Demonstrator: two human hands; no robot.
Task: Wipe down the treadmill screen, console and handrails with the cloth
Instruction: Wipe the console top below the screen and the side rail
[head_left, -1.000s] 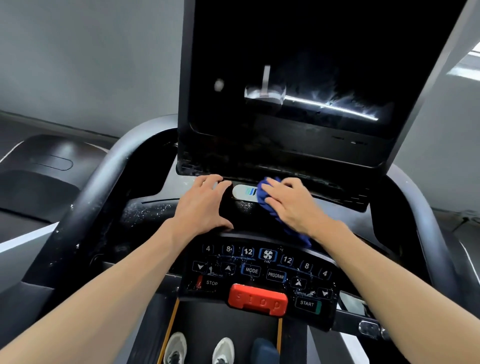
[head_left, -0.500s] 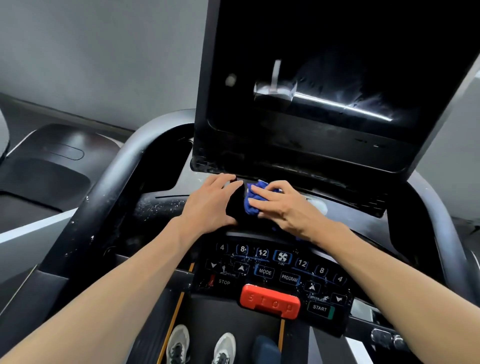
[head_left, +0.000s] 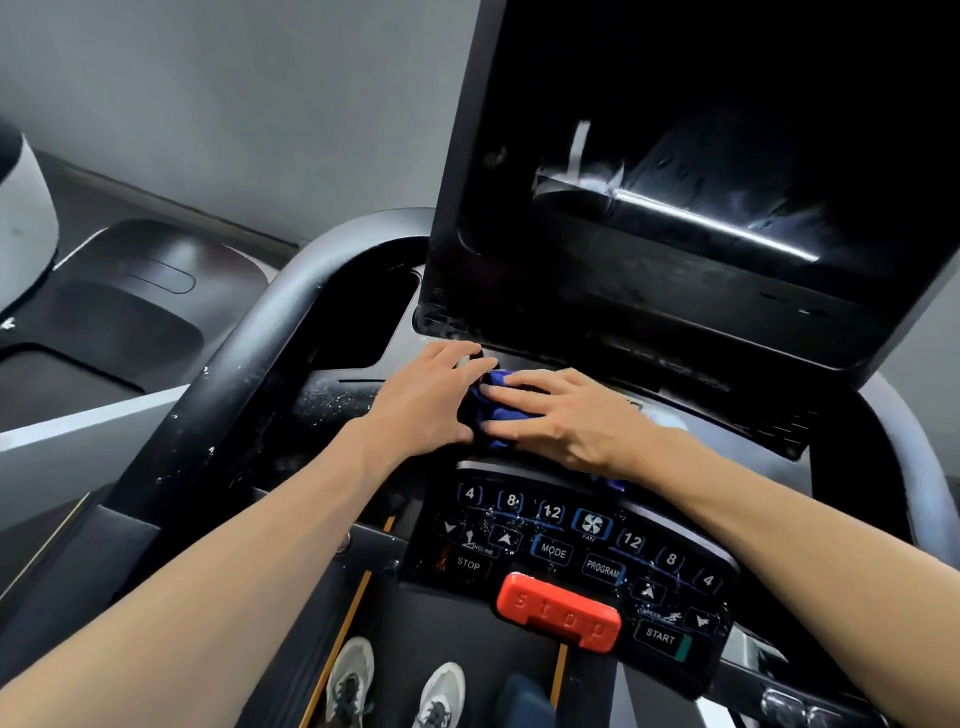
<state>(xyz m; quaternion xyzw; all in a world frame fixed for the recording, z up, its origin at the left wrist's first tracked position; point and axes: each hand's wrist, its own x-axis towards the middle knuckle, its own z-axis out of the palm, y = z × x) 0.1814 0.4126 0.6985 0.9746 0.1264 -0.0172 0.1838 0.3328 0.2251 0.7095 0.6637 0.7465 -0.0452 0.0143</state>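
Observation:
A blue cloth (head_left: 494, 410) lies bunched on the black console ledge (head_left: 343, 395) just below the big dark screen (head_left: 727, 156). My right hand (head_left: 561, 415) presses flat on the cloth with straight fingers pointing left. My left hand (head_left: 426, 400) rests on the ledge right beside it, fingers extended, fingertips touching the cloth's left edge. The button panel (head_left: 571, 545) with the red stop bar (head_left: 558, 610) sits below both hands. The curved left handrail (head_left: 249, 353) runs up the left side; the right handrail (head_left: 904, 447) shows at the right edge.
Water droplets speckle the ledge, button panel and left handrail. Streaks mark the screen. A neighbouring machine's dark base (head_left: 119, 312) and a white object (head_left: 21, 228) lie to the left. My shoes (head_left: 395, 691) stand on the belt below. A grey wall is behind.
My right hand has slid the cloth leftward along the ledge until it meets my left hand. The view has shifted, so the console sits further right.

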